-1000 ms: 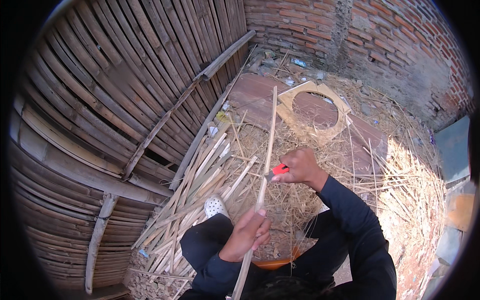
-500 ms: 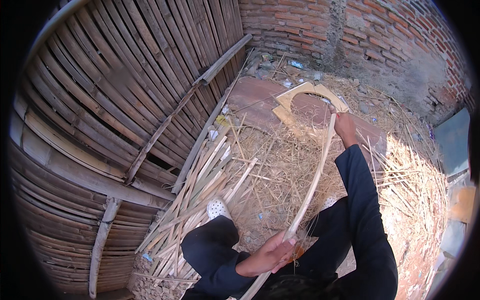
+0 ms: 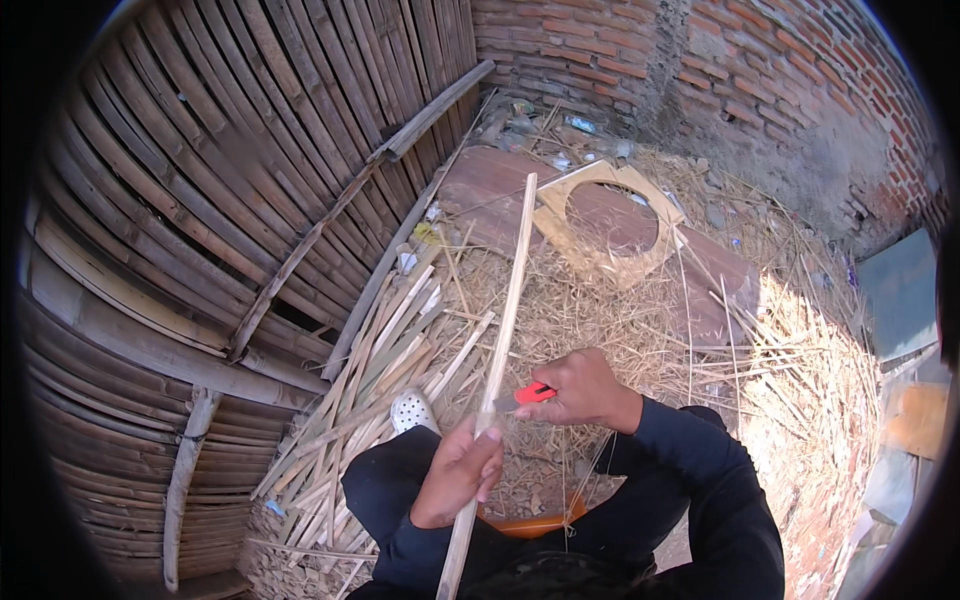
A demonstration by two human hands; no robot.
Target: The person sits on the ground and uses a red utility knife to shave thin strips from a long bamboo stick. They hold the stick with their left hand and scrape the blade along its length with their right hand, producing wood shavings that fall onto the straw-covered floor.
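A long pale bamboo strip (image 3: 512, 290) slants upward in front of me, its lower end passing between my legs. My left hand (image 3: 462, 472) is wrapped round its lower part, thumb on top. Close beside that grip, my right hand (image 3: 582, 392) holds a red utility knife (image 3: 535, 393). The grey blade points left and meets the strip's right edge just above my left thumb; whether it bites into the strip I cannot tell. Beyond the strip lies a wooden board with a round hole (image 3: 668, 212), partly covered by shavings.
Several split bamboo strips (image 3: 385, 370) lie piled at the left by a slatted bamboo wall (image 3: 230, 200). Dry shavings (image 3: 610, 320) cover the ground. A brown sheet (image 3: 480, 200) lies under the holed board. A brick wall (image 3: 590, 50) stands behind. Between my legs shows something orange (image 3: 530, 525).
My right hand has left the strip's far end and come down near my left hand, with the red knife now visible in it. The strip's top has swung left.
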